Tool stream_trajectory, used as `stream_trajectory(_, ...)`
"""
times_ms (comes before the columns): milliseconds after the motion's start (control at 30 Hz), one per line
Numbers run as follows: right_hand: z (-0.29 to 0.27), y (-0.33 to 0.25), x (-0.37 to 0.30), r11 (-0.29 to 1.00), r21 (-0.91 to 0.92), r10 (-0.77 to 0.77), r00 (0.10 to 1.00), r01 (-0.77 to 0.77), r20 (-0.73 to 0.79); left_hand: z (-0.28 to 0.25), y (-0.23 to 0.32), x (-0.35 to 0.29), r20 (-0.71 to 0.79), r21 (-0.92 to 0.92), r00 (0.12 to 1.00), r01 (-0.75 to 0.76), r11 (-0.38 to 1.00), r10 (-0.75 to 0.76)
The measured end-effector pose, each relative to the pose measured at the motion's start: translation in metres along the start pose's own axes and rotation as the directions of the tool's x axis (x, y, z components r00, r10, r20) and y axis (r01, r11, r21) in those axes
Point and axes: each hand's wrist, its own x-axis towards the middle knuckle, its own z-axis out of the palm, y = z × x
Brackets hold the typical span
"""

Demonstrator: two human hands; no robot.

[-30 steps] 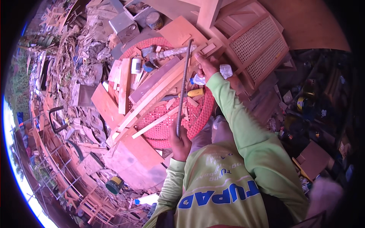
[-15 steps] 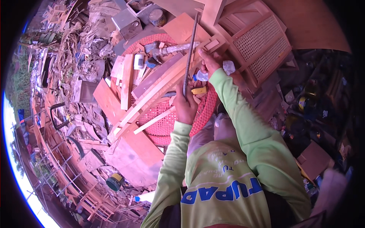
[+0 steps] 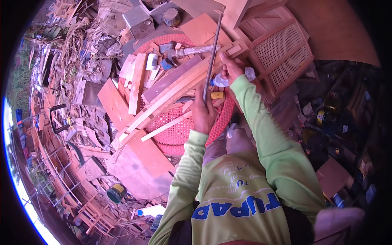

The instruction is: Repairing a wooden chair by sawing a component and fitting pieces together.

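My left hand [image 3: 204, 114] is closed around the lower end of a long thin dark metal bar [image 3: 213, 51], which slants up and away across the wood. Under the bar, long pale wooden strips [image 3: 163, 104] lie diagonally over a red woven plastic surface [image 3: 167, 141]. Close to the strips' far right end is my right hand [image 3: 232, 67], its fingers curled against the wood's near edge; what they grip is hidden. A clear plastic bottle [image 3: 221, 81] with a blue cap lies just below that hand. Something yellow [image 3: 217, 95] rests beside my left hand.
A hammer-like tool [image 3: 192, 51] and a white bottle [image 3: 152, 61] lie among boards on the red surface. A wooden frame with woven cane panels [image 3: 281, 53] stands at the right. Scrap and debris spread left, with a metal box [image 3: 139, 25] and a can [image 3: 171, 17] behind.
The view has shifted slightly. The metal bar and both hands appear a little further right, with the bar still in my left hand and my right hand still at the wood's end.
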Motion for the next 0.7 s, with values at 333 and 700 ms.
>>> stream_trajectory(333, -0.014, 0.001, 0.007, 0.981, -0.156, -0.11, 0.993, 0.113, 0.033, -0.031, -0.023, -0.089, -0.049, -0.171, 0.99, 0.121, 0.978, -0.131)
stream_trajectory(700, -0.025, -0.012, 0.011, 0.081, -0.661, -0.701, 0.514, 0.746, 0.494, -0.042, -0.016, -0.087, -0.009, -0.063, 0.996, 0.091, 0.994, -0.092)
